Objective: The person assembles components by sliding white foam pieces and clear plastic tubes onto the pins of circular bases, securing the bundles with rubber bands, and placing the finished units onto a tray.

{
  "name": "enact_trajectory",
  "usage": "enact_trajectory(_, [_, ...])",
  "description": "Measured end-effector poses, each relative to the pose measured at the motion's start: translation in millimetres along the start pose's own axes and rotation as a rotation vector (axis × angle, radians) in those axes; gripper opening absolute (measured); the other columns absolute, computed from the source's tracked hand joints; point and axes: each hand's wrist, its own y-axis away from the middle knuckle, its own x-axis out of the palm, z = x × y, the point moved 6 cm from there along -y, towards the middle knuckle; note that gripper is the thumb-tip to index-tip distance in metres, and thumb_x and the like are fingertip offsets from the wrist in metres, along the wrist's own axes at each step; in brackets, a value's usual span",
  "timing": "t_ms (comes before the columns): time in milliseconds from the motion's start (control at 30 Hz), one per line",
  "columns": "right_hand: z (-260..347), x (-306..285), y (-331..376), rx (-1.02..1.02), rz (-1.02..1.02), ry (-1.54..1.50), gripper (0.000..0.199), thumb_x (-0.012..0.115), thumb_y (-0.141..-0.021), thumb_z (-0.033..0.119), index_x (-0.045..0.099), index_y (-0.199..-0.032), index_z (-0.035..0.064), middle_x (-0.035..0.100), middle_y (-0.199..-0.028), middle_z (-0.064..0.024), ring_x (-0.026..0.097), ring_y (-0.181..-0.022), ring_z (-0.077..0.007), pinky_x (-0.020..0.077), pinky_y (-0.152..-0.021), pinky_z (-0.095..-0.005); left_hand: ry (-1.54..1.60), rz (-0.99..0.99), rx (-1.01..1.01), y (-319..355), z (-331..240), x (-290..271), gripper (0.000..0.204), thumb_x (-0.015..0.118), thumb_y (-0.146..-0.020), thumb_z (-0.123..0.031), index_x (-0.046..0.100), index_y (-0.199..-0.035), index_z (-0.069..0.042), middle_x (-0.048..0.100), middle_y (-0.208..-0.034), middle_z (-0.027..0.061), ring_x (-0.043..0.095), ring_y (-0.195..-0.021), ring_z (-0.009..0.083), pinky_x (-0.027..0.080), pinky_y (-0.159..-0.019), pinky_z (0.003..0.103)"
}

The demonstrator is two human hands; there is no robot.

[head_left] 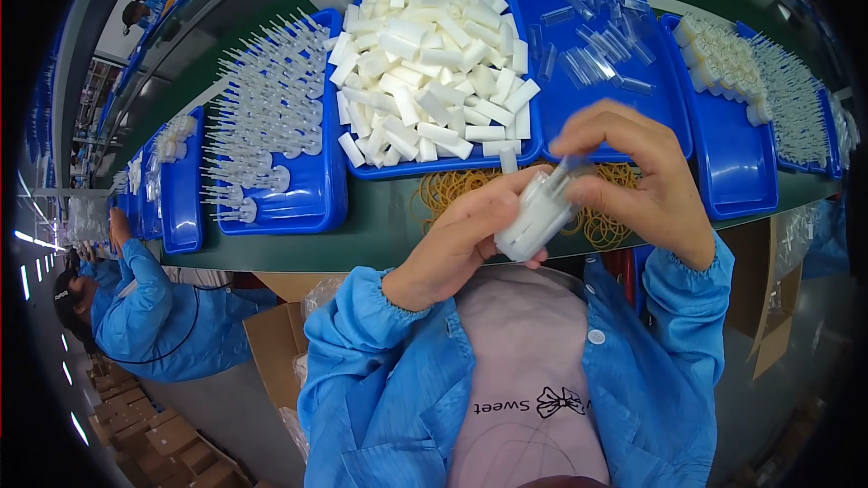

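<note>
In front of my chest, my left hand is closed around a small bundle of white and clear tube-like pieces. A single white piece stands up just beyond my left fingers. From the right, my right hand reaches over the top of the bundle. Its thumb and curled fingers pinch a clear tube there, partly blurred by motion. Straight beyond my hands, a blue tray is heaped with short white foam-like sticks. Right of it, another blue tray bears loose clear tubes.
Yellowish rubber bands lie on the green table around my hands. At left, a blue tray carries translucent stemmed parts. On the right are cream ring-shaped parts. A co-worker sits at left, near cardboard boxes.
</note>
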Motion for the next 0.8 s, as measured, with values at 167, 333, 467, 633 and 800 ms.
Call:
enact_trajectory(167, [20,0,11,-0.045,-0.082,0.161,0.08,0.083,-0.054,0.017,0.05,-0.126,0.0031,0.051,-0.118,-0.0162,0.051,-0.109,-0.0328,0.0425,-0.089,-0.0382,0.162,-0.049,0.06,-8,0,3,0.057,0.056,-0.091,-0.037,0.039,-0.133,-0.003,0.055,-0.117,0.0091,0.059,-0.098,0.0167,0.049,-0.085,0.029])
enact_trajectory(333, [18,21,16,-0.032,-0.036,0.37,0.103,0.086,-0.046,0.022,0.038,-0.135,0.0032,0.044,-0.126,-0.0155,0.044,-0.117,-0.0346,0.0345,-0.097,-0.0449,0.244,-0.071,0.06,-7,10,3,0.054,0.061,-0.089,-0.031,0.04,-0.131,-0.003,0.056,-0.116,0.009,0.059,-0.102,0.0175,0.048,-0.088,0.03])
enact_trajectory(467, [16,22,16,-0.047,-0.061,0.421,0.094,0.084,-0.048,0.023,0.042,-0.129,0.0036,0.047,-0.122,-0.015,0.045,-0.115,-0.0339,0.0345,-0.097,-0.046,0.341,-0.058,0.033,-8,20,-1,0.054,0.061,-0.089,-0.031,0.04,-0.131,-0.004,0.054,-0.12,0.0084,0.057,-0.106,0.0179,0.048,-0.09,0.032])
enact_trajectory(633, [14,27,14,-0.12,-0.045,0.416,0.077,0.081,-0.051,0.022,0.05,-0.119,0.0056,0.052,-0.115,-0.0125,0.049,-0.114,-0.0326,0.034,-0.099,-0.0474,0.365,-0.011,0.047,-5,23,-3,0.057,0.062,-0.088,-0.034,0.039,-0.132,-0.005,0.052,-0.124,0.0079,0.055,-0.108,0.0176,0.047,-0.092,0.033])
enact_trajectory(800, [16,29,14,-0.196,-0.057,0.366,0.064,0.08,-0.052,0.021,0.056,-0.11,0.0077,0.055,-0.108,-0.0095,0.052,-0.111,-0.0321,0.0354,-0.097,-0.0494,0.309,0.046,0.018,-4,19,4,0.061,0.059,-0.089,-0.042,0.038,-0.132,-0.005,0.052,-0.124,0.0076,0.053,-0.112,0.0165,0.044,-0.095,0.033])
